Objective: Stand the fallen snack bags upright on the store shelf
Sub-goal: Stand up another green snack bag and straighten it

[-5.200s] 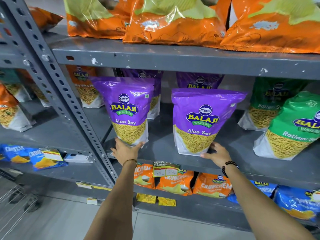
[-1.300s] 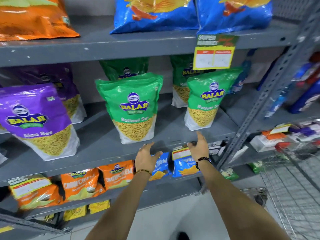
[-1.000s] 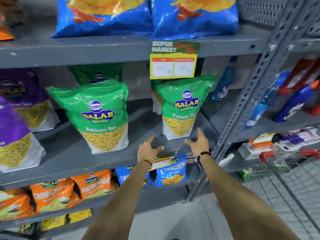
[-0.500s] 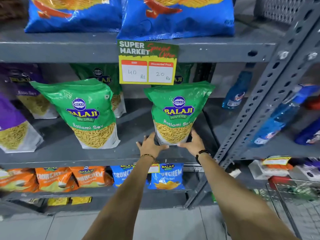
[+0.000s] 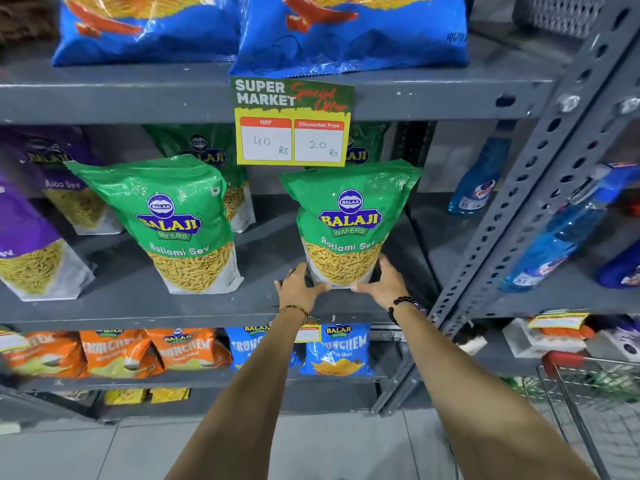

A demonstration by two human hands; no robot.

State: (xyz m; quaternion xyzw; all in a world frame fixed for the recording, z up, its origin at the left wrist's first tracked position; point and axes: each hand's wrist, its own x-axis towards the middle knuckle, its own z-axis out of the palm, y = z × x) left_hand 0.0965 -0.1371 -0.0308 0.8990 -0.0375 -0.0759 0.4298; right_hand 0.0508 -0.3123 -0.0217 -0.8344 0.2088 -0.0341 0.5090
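Note:
A green Ratlami Sev bag stands upright at the right end of the grey middle shelf. My left hand presses against its lower left corner and my right hand against its lower right corner, so both hold its base. A second green Ratlami Sev bag stands upright to the left, leaning slightly. Two more green bags stand behind these, partly hidden. Purple Aloo Sev bags stand at the far left.
A yellow price tag hangs from the upper shelf edge, just above the held bag. Blue chip bags lie on the top shelf. Small Crunchem packs fill the lower shelf. A perforated upright post and blue spray bottles are right; a trolley lower right.
The view swung right from the purple bags to the green ones. Both hands rose from the shelf edge and closed in on the base of the right green bag.

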